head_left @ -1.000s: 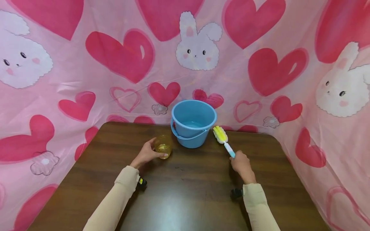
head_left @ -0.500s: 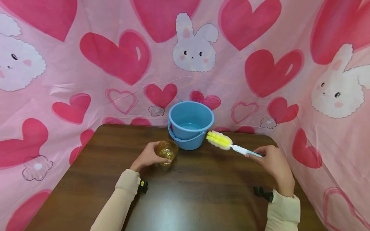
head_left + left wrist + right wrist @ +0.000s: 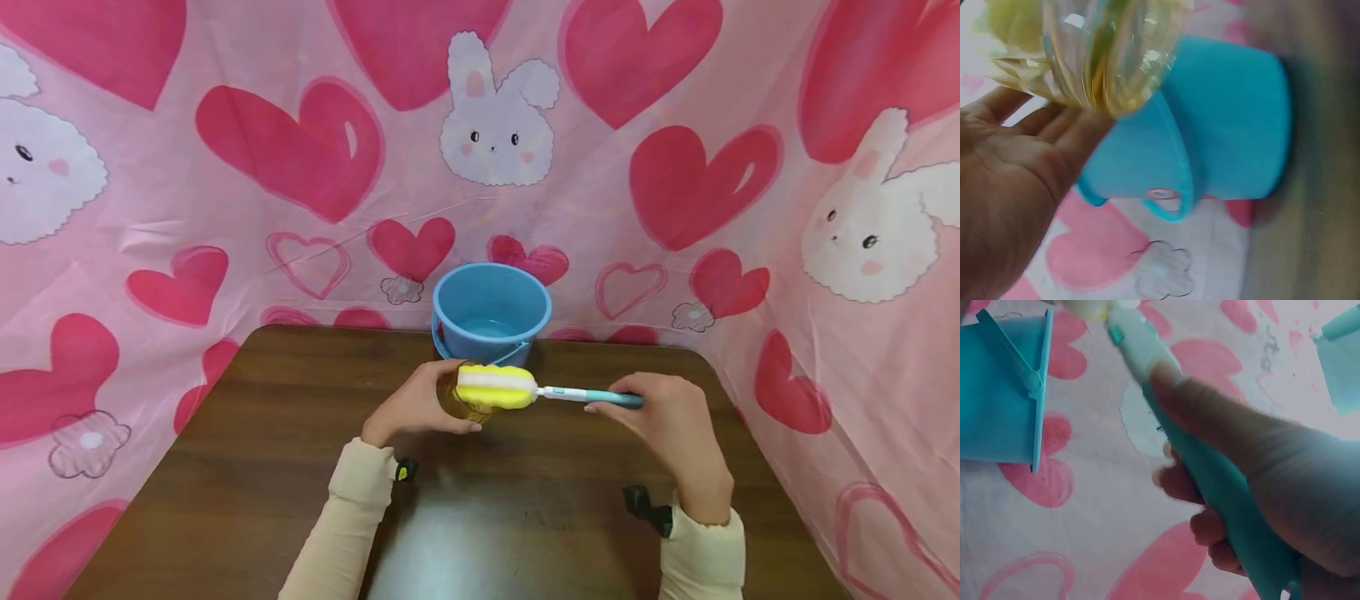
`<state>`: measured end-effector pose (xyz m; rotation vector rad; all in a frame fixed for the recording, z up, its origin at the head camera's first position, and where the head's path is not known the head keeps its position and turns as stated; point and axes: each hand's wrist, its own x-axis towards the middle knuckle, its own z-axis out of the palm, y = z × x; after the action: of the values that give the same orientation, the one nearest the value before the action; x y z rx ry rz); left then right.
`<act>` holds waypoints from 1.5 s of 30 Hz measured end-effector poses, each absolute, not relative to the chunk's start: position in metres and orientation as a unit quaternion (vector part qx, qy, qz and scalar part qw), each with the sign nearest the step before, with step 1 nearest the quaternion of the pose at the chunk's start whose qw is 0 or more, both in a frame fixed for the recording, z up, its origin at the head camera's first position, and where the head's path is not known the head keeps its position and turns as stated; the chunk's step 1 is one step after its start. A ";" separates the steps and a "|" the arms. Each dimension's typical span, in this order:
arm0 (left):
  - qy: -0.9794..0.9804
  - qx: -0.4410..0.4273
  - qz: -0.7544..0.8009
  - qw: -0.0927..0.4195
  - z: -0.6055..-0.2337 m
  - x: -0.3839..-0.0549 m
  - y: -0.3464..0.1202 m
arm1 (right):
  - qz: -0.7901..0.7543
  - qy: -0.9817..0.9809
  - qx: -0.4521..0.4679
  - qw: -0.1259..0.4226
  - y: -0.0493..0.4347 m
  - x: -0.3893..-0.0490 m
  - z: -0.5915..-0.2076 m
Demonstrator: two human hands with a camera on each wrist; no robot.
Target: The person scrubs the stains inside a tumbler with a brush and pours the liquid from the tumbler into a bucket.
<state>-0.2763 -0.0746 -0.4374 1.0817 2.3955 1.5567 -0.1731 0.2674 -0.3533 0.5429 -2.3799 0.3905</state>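
An amber see-through glass (image 3: 474, 412) is gripped in my left hand (image 3: 416, 407), tipped with its mouth toward the right. My right hand (image 3: 678, 425) holds a sponge bottle brush by its teal and white handle (image 3: 600, 397), thumb along the top in the right wrist view. The yellow and white sponge head (image 3: 501, 387) lies level at the glass's mouth and hides much of the glass in the head view. The left wrist view shows the glass (image 3: 1129, 56) close up, its base toward the table side and my palm (image 3: 1010, 169) below it in that view.
Just behind the hands a blue bucket (image 3: 491, 302) with its handle hanging down stands at the back of the brown wooden table (image 3: 300, 417). Pink cloth (image 3: 315, 150) with hearts and rabbits hangs behind the table and along its sides.
The right hand raised the brush from the table, turned it level and brought it left to the glass. The left hand lifted the glass, moved it right and tipped it toward the brush.
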 end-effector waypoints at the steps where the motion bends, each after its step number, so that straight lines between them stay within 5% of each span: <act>1: 0.783 0.352 0.512 0.036 -0.435 -0.276 -0.073 | 0.137 -0.905 0.213 0.342 0.265 -0.174 -0.355; 8: 0.789 0.331 0.517 0.017 -0.434 -0.276 -0.071 | 0.100 -0.882 0.224 0.402 0.251 -0.182 -0.364; 28: 0.799 0.390 0.458 0.025 -0.447 -0.285 -0.069 | 0.033 -0.884 0.287 0.367 0.220 -0.193 -0.376; 45: 0.776 0.391 0.490 0.063 -0.449 -0.284 -0.058 | 0.099 -0.894 0.203 0.387 0.273 -0.189 -0.365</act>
<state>-0.2837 -0.0580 -0.4495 1.1815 2.3452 1.4817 -0.1887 0.2734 -0.3652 0.5176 -2.2755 0.2523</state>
